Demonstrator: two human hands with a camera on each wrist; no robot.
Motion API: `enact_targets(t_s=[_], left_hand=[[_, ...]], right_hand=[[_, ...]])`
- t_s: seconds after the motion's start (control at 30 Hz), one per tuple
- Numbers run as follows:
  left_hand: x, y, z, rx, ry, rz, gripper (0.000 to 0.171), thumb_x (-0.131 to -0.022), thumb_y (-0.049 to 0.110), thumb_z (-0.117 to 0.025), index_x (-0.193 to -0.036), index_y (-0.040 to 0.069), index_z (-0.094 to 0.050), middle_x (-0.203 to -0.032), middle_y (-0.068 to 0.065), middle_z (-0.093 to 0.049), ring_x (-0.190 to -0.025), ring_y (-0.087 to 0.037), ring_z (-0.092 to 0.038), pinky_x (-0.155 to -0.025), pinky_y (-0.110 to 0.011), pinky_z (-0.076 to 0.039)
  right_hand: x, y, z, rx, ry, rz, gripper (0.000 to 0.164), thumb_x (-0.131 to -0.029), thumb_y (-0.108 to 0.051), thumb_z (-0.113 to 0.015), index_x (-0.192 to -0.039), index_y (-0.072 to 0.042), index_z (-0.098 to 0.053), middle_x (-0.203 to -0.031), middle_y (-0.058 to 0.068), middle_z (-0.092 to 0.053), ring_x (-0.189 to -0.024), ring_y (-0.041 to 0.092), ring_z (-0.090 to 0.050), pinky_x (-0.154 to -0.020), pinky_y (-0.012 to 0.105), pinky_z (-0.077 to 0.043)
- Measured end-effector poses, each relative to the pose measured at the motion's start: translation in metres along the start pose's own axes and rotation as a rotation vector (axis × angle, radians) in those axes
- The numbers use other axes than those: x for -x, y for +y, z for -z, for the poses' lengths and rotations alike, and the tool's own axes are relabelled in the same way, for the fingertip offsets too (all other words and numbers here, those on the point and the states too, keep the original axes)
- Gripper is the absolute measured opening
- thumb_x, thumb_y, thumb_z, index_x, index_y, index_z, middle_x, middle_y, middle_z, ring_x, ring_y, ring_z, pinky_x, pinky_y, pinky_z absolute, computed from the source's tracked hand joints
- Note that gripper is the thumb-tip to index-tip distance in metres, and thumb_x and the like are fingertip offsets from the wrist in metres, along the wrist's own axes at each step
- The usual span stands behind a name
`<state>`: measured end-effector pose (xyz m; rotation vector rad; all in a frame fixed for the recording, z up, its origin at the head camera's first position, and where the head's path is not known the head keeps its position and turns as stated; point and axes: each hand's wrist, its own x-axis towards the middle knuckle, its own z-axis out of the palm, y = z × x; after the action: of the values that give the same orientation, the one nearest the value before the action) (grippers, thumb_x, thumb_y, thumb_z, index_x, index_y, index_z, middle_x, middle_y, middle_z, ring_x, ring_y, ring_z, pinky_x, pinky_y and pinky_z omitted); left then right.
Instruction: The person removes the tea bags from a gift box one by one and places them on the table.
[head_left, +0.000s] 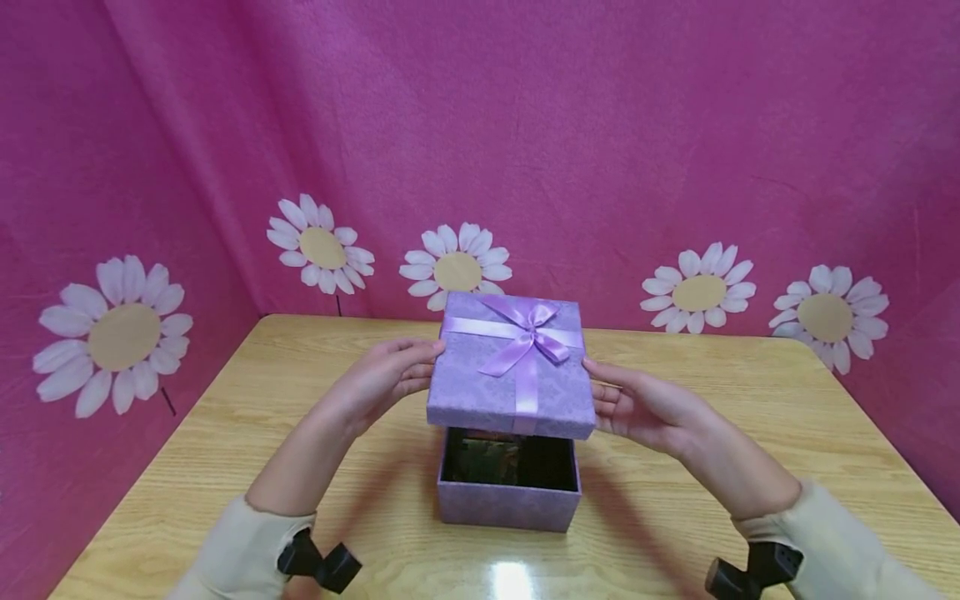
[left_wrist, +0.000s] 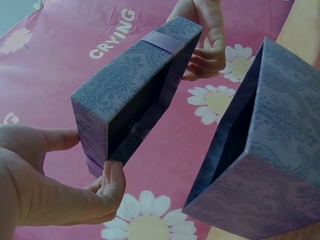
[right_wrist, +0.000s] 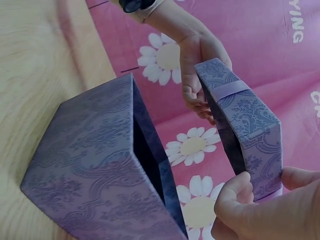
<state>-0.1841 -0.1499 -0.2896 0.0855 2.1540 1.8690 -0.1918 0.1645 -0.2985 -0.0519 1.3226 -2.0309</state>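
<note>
A purple patterned gift box lid with a satin ribbon bow is held up over the box base. My left hand pinches the lid's left edge between thumb and fingers, while my right hand pinches the right edge. In the left wrist view the lid's dark hollow underside shows, apart from the base. The base stands upright on the table with its top uncovered. Something dark and greenish shows inside it, too dim to identify; the lid hides the back of the opening.
The box base rests on a light wooden table. Behind and to the left hangs a pink cloth with large white daisies. Both sleeves carry small black devices at the wrist.
</note>
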Motion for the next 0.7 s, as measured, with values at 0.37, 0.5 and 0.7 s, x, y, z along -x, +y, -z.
enact_targets(t_s=[0.37,0.5,0.7], left_hand=[[0.006,0.011,0.016,-0.011,0.048,-0.015,0.055,-0.097,0.031,-0.054,-0.136,-0.006,-0.043,-0.128,-0.015,-0.055,-0.098,-0.008,-0.061,-0.100,-0.025,-0.053],[0.009,0.012,0.022,-0.013,0.056,-0.021,0.056,-0.097,0.031,-0.053,-0.137,-0.006,-0.043,-0.125,-0.012,-0.057,-0.096,-0.006,-0.062,-0.096,-0.021,-0.055],[0.013,0.008,0.033,0.041,0.054,-0.037,0.055,-0.098,0.027,-0.052,-0.137,-0.010,-0.041,-0.102,0.004,-0.063,-0.089,-0.001,-0.063,-0.085,-0.013,-0.055]], right_hand=[[-0.010,-0.011,-0.020,-0.009,-0.014,0.029,0.010,-0.098,-0.019,-0.054,-0.101,-0.012,-0.061,-0.095,0.002,-0.069,-0.092,0.012,-0.066,-0.087,0.026,-0.056],[-0.014,-0.011,-0.028,-0.017,-0.009,0.028,0.009,-0.097,-0.018,-0.055,-0.099,-0.011,-0.062,-0.092,0.002,-0.070,-0.089,0.012,-0.065,-0.086,0.025,-0.057],[-0.022,-0.009,-0.040,0.012,0.023,0.018,0.009,-0.097,-0.018,-0.056,-0.097,-0.012,-0.062,-0.088,0.001,-0.069,-0.083,0.010,-0.063,-0.082,0.022,-0.056]])
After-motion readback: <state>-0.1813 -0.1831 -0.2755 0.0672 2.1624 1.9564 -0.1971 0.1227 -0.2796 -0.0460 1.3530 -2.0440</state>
